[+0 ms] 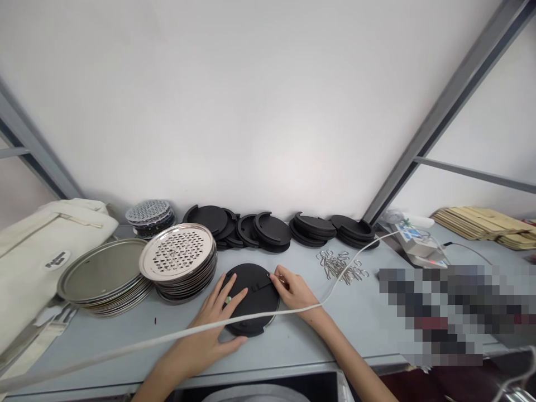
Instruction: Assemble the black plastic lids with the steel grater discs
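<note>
A round black plastic disc [247, 301] lies on the table in front of me. My left hand [220, 312] rests on its left side, fingers spread. At the disc's upper right edge, my right hand [293, 290] has thumb and fingers pinched together beside a narrow raised clip [262, 283]. A bit of shiny metal shows between those fingers, apparently a wire hook, mostly hidden. Several similar wire hooks [337, 265] are heaped to the right of this hand. Pale metal shows along the disc's lower right rim.
Perforated metal grater discs [178, 251] and plain metal discs [103, 271] are stacked at left, near a cream bag [37, 251]. Black round holders [272, 229] line the wall. A white cable [167, 336] crosses before my arms. A small device [419, 243] stands at right.
</note>
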Demonstrator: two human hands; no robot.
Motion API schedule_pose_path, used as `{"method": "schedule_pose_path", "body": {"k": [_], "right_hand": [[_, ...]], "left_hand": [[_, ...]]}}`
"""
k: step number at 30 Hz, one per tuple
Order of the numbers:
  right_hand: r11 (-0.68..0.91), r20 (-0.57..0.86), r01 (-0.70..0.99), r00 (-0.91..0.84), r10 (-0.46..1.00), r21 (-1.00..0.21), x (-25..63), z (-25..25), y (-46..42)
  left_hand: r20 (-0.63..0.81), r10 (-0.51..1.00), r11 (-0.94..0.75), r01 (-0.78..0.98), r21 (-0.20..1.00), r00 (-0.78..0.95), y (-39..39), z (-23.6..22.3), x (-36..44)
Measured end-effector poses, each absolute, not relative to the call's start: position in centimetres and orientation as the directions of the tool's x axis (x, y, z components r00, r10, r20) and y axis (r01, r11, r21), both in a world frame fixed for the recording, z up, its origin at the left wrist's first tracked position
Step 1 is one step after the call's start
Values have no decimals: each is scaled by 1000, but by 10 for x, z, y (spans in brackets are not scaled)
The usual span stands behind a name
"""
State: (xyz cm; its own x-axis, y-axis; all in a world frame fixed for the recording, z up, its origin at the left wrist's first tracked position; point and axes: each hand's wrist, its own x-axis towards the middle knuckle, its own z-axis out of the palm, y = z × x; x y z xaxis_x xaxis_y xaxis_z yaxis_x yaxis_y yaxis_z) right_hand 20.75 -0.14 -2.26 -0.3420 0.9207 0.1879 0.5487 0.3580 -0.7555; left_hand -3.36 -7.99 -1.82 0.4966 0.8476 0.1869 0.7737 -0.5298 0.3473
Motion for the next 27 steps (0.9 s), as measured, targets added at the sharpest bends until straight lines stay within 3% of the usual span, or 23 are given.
{"method": "schedule_pose_path", "body": {"k": [27], "right_hand": [[390,144,711,-382,913,-585,208,-19,-5]], "left_hand": [[152,866,-498,798,339,476,-79,-18,-33]]}}
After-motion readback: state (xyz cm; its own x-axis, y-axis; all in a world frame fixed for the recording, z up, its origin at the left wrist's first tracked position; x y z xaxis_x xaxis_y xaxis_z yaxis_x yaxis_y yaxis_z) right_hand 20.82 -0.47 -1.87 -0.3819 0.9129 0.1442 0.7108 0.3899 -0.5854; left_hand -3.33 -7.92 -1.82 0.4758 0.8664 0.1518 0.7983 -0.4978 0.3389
